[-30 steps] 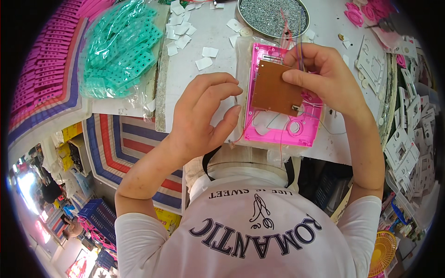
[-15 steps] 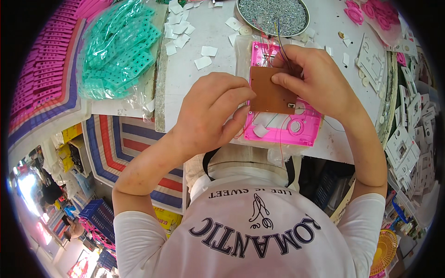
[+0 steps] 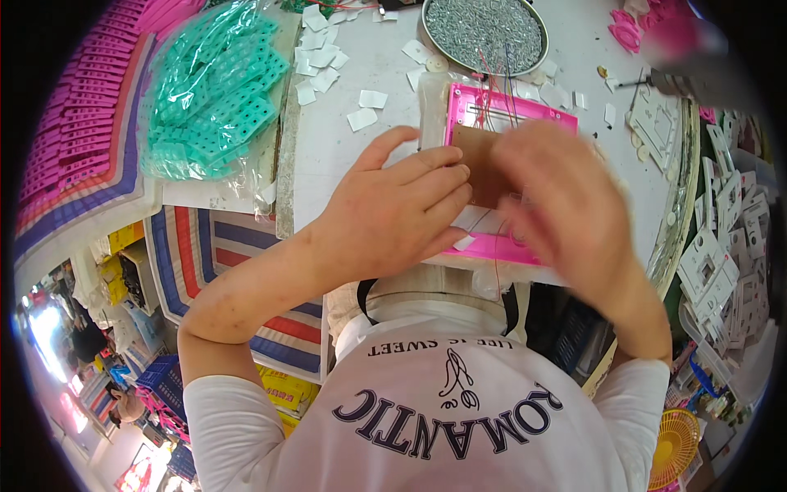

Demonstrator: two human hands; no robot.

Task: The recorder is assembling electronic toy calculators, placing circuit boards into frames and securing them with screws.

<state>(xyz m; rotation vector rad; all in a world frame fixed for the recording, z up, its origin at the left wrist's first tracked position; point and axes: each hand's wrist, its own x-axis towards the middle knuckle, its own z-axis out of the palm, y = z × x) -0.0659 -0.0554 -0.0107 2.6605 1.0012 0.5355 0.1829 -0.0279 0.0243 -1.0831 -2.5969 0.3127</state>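
One brown board (image 3: 478, 148), lying inside the pink case (image 3: 512, 250), plain face up, leaving the near strip of the case uncovered. Best seated flat, probably, and square to the walls, without any corner riding on a rim. Check the far edge first, for the red and dark wires (image 3: 484, 107) fanning out over the case top. Likely to pinch there; better swept clear before pressing, and never tugged, to spare the joints. Same care for the thin red wire (image 3: 497, 275) hanging over the near lip.

Left hand (image 3: 393, 209) at the board's left side, fingers bent inward over the case wall, thumb close to a white scrap (image 3: 464, 243). Gripping or merely resting, impossible to say. Well placed for bracing the case; press lightly, near the edge. Right hand (image 3: 566, 197) blurred above the board's right side, holding something or nothing, no telling. Slow, light fingertips advisable there.

Around the case, milky plastic wrap (image 3: 433, 107), perhaps apt to slide; steady the case against it. Just past the far wall, a dish (image 3: 425, 37) of small metal parts; watch for wires snagging on its rim. Farther right, a dark tool (image 3: 689, 84), well apart from the board.
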